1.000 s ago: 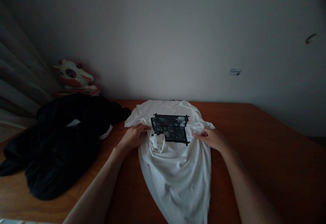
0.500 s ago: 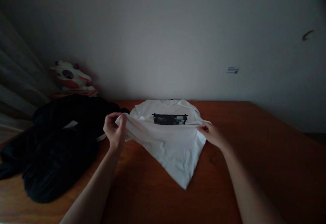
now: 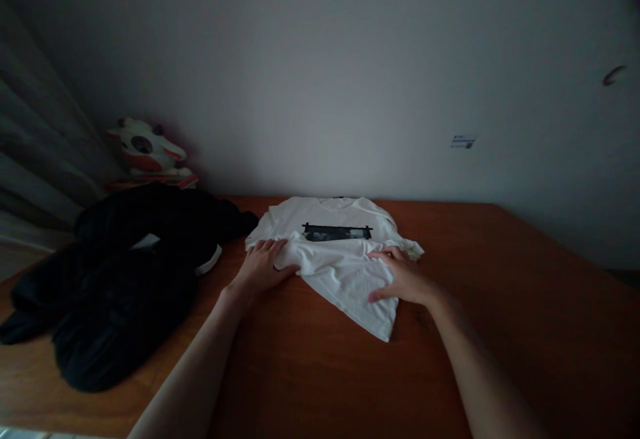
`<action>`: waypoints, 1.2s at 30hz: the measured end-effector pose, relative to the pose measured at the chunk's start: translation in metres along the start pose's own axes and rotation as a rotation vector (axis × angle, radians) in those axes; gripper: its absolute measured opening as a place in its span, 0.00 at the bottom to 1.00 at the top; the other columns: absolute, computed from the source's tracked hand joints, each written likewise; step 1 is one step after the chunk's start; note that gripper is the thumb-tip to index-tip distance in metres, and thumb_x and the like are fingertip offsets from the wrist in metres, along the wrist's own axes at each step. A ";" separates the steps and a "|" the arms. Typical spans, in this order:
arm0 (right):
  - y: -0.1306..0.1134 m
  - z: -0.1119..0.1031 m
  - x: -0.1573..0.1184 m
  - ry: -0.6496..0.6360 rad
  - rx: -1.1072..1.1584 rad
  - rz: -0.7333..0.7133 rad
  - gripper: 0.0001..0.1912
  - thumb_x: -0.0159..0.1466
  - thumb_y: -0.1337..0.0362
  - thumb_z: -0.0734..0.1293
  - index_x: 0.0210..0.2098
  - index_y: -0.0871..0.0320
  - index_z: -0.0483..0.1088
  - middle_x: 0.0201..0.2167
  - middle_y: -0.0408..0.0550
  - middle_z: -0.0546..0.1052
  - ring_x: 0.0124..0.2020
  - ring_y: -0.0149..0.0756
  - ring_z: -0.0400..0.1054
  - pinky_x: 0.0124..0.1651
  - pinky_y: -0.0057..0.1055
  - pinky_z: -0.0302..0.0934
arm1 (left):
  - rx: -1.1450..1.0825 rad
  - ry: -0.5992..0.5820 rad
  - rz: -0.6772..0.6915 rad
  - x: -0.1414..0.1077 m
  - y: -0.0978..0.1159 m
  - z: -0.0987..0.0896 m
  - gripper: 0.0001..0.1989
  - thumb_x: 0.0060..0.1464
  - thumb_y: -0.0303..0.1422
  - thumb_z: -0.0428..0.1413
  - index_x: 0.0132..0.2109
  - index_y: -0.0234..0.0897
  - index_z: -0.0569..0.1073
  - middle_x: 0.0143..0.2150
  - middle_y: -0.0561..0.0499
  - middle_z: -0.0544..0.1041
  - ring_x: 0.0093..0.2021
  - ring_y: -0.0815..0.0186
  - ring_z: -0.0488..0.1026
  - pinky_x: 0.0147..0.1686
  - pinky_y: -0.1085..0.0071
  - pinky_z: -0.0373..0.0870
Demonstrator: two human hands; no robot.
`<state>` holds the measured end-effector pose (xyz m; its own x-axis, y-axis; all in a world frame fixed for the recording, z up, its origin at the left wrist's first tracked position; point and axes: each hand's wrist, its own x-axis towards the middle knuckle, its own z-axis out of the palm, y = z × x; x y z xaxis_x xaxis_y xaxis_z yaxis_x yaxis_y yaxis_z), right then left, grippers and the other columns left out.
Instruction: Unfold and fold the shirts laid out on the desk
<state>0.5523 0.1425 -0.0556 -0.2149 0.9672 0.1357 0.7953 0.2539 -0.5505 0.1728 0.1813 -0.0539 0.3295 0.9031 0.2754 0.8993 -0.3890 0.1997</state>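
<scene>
- White T-shirt [image 3: 345, 262] lies crumpled on the desk [image 3: 320, 379], between both hands, its collar toward the far edge and one pointed corner of cloth toward the near edge.
- Left hand [image 3: 260, 266] is spread, palm down, thumb well apart from the fingers, resting on the shirt's left side beside the sleeve.
- Right hand [image 3: 400, 276] is also spread, thumb and forefinger apart, over the shirt's right side; the lower fingers are partly hidden.
- Dark rectangular print [image 3: 336, 232] shows on the chest, with a ridge of white cloth along its lower side.
- Black garment [image 3: 120, 292] is heaped on the left part of the desk, a white tag [image 3: 145, 242] on it.
- Cow plush toy [image 3: 155, 152] sits behind that heap, near the far left corner.
- Pale curtain [image 3: 35, 132] hangs beside the left edge.
- Grey wall [image 3: 340, 79] rises along the far edge, bearing a small printed sticker [image 3: 463, 141].
</scene>
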 end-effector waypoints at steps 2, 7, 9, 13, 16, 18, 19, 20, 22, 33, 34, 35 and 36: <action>0.000 0.004 0.002 0.016 -0.028 -0.017 0.29 0.48 0.47 0.80 0.47 0.49 0.78 0.47 0.52 0.72 0.54 0.52 0.68 0.60 0.46 0.61 | 0.034 0.026 0.003 0.002 0.002 -0.003 0.28 0.59 0.54 0.56 0.56 0.39 0.77 0.52 0.38 0.78 0.56 0.43 0.71 0.57 0.45 0.66; 0.001 0.006 0.006 0.129 0.004 -0.144 0.13 0.62 0.50 0.71 0.30 0.52 0.77 0.43 0.52 0.74 0.49 0.48 0.69 0.58 0.45 0.61 | -0.058 0.108 0.112 0.003 0.006 -0.008 0.15 0.60 0.45 0.56 0.43 0.41 0.81 0.55 0.41 0.79 0.58 0.47 0.72 0.60 0.51 0.65; -0.002 0.005 0.006 0.122 0.050 -0.166 0.16 0.64 0.48 0.67 0.28 0.52 0.75 0.43 0.53 0.76 0.48 0.47 0.70 0.56 0.44 0.62 | -0.116 0.061 0.123 0.001 0.007 -0.010 0.14 0.59 0.43 0.54 0.43 0.40 0.79 0.49 0.41 0.81 0.52 0.51 0.76 0.55 0.56 0.68; -0.009 0.002 0.007 0.051 0.127 -0.079 0.22 0.68 0.44 0.59 0.27 0.52 0.68 0.28 0.47 0.75 0.34 0.42 0.71 0.43 0.36 0.64 | -0.193 0.019 -0.009 0.000 0.013 -0.017 0.14 0.57 0.45 0.54 0.33 0.40 0.74 0.29 0.48 0.78 0.31 0.59 0.76 0.35 0.66 0.69; -0.013 -0.002 0.006 0.059 0.232 0.005 0.25 0.67 0.40 0.58 0.26 0.52 0.66 0.24 0.44 0.73 0.30 0.40 0.69 0.38 0.35 0.63 | -0.503 0.043 -0.084 -0.001 0.017 -0.023 0.17 0.53 0.50 0.55 0.30 0.40 0.71 0.24 0.52 0.74 0.25 0.64 0.72 0.28 0.70 0.67; -0.014 -0.006 0.003 0.003 0.354 0.090 0.26 0.65 0.38 0.60 0.27 0.52 0.70 0.28 0.47 0.77 0.35 0.43 0.72 0.41 0.36 0.65 | -0.843 -0.052 -0.168 -0.002 0.017 -0.027 0.21 0.53 0.53 0.54 0.28 0.40 0.70 0.20 0.53 0.72 0.20 0.66 0.68 0.21 0.70 0.66; -0.014 -0.008 0.001 -0.055 0.418 0.150 0.25 0.63 0.38 0.63 0.28 0.52 0.72 0.30 0.48 0.79 0.38 0.44 0.74 0.42 0.37 0.66 | -0.994 -0.134 -0.214 -0.004 0.015 -0.030 0.23 0.53 0.55 0.54 0.25 0.40 0.68 0.17 0.54 0.69 0.16 0.67 0.64 0.19 0.69 0.64; -0.013 -0.010 -0.001 -0.118 0.476 0.212 0.23 0.61 0.38 0.66 0.30 0.52 0.75 0.33 0.48 0.80 0.40 0.46 0.75 0.43 0.37 0.67 | -1.108 -0.204 -0.252 -0.006 0.013 -0.034 0.26 0.53 0.57 0.53 0.22 0.41 0.66 0.14 0.54 0.65 0.13 0.69 0.60 0.16 0.68 0.63; -0.011 -0.014 -0.005 -0.209 0.578 0.315 0.21 0.57 0.40 0.71 0.33 0.51 0.78 0.34 0.49 0.82 0.40 0.47 0.76 0.42 0.38 0.69 | -1.223 -0.222 -0.283 -0.008 0.008 -0.041 0.31 0.52 0.62 0.50 0.18 0.42 0.62 0.11 0.52 0.61 0.11 0.68 0.57 0.15 0.65 0.64; 0.008 0.003 0.020 0.382 0.521 0.393 0.29 0.61 0.38 0.65 0.48 0.55 0.72 0.43 0.54 0.81 0.46 0.49 0.76 0.45 0.39 0.70 | -0.640 0.133 -0.130 0.009 0.024 0.002 0.38 0.52 0.56 0.59 0.61 0.35 0.70 0.60 0.37 0.76 0.60 0.45 0.73 0.59 0.49 0.69; 0.009 0.006 0.019 0.377 0.445 0.347 0.31 0.59 0.38 0.68 0.50 0.55 0.72 0.46 0.55 0.81 0.48 0.49 0.76 0.48 0.40 0.69 | -0.496 0.088 -0.081 0.008 0.024 0.008 0.38 0.50 0.54 0.62 0.61 0.35 0.71 0.60 0.37 0.76 0.60 0.44 0.72 0.61 0.48 0.67; 0.010 0.010 0.018 0.358 0.379 0.295 0.33 0.57 0.39 0.70 0.53 0.55 0.70 0.48 0.55 0.80 0.50 0.49 0.75 0.50 0.41 0.69 | -0.383 0.047 -0.035 0.007 0.024 0.012 0.37 0.50 0.52 0.63 0.61 0.35 0.71 0.60 0.37 0.76 0.61 0.44 0.72 0.62 0.49 0.66; 0.009 0.013 0.016 0.334 0.316 0.242 0.35 0.56 0.41 0.72 0.56 0.55 0.69 0.51 0.55 0.79 0.52 0.50 0.74 0.52 0.42 0.68 | -0.304 0.015 -0.005 0.006 0.024 0.014 0.35 0.52 0.49 0.62 0.62 0.36 0.71 0.59 0.38 0.77 0.61 0.45 0.72 0.62 0.50 0.66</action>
<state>0.5490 0.1600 -0.0695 0.1873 0.9615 0.2010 0.5789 0.0572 -0.8134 0.2007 0.1795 -0.0606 0.3191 0.9030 0.2876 0.7727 -0.4236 0.4727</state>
